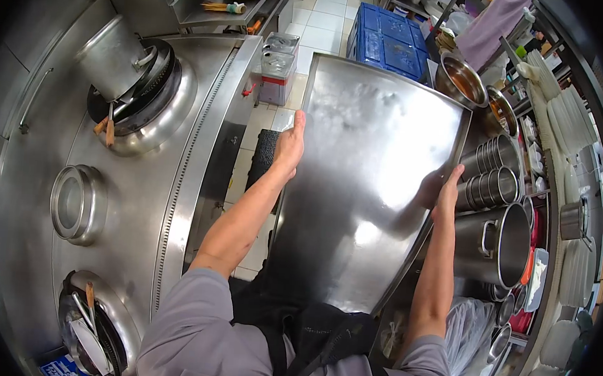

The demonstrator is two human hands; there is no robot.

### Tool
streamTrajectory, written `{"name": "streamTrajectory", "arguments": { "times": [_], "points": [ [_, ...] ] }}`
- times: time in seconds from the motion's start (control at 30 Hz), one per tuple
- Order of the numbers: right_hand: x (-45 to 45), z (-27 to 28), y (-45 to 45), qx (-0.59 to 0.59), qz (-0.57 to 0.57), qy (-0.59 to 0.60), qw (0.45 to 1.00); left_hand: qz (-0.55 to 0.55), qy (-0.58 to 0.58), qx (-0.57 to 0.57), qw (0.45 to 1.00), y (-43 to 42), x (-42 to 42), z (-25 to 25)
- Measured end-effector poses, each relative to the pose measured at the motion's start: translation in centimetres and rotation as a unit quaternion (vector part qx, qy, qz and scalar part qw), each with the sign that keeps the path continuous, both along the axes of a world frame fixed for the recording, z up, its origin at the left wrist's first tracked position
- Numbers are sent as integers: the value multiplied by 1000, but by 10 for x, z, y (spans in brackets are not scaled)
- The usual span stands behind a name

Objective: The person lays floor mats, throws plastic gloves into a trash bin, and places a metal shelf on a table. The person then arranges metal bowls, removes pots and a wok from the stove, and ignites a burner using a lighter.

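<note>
A large rectangular stainless-steel tray [365, 171] with a thin raised rim stretches out in front of my body. My left hand [289, 147] grips its left edge, thumb pointing up along the rim and the other fingers hidden. On the opposite edge, my right hand [448, 193] is closed round the rim, its fingers mostly out of sight. The tray's surface is bare and shiny, with reflections of light and of my right hand. Its near end meets my dark apron [306, 328].
On the left is a steel cooking range [133, 197] bearing a pot [111, 56] and pans. To the right stand a big steel pot [493, 243], stacked steel containers [487, 187] and bowls of reddish liquid [463, 80]. Blue crates [389, 40] sit beyond the tray.
</note>
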State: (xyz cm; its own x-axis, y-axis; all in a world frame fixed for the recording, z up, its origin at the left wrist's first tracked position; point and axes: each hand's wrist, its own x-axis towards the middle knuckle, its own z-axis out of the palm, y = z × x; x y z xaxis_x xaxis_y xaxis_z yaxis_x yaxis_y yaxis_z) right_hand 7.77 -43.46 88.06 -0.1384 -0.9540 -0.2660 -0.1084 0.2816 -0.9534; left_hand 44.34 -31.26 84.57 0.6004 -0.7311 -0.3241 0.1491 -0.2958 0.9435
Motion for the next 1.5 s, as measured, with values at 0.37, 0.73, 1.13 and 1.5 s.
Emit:
{"name": "streamTrajectory", "arguments": {
  "times": [0.37,0.73,1.13,1.5],
  "points": [
    [-15,-101,-78,79,-53,76,993,-11,-7,83,996,-63,-6,-68],
    [-24,-128,-118,-49,29,250,966,-5,-42,88,995,-205,9,-117],
    [18,-182,245,156,-233,220,934,24,57,128,990,-315,93,-196],
    [76,-244,189,231,-334,-163,899,-58,209,50,975,-310,134,-240]
  ]
}}
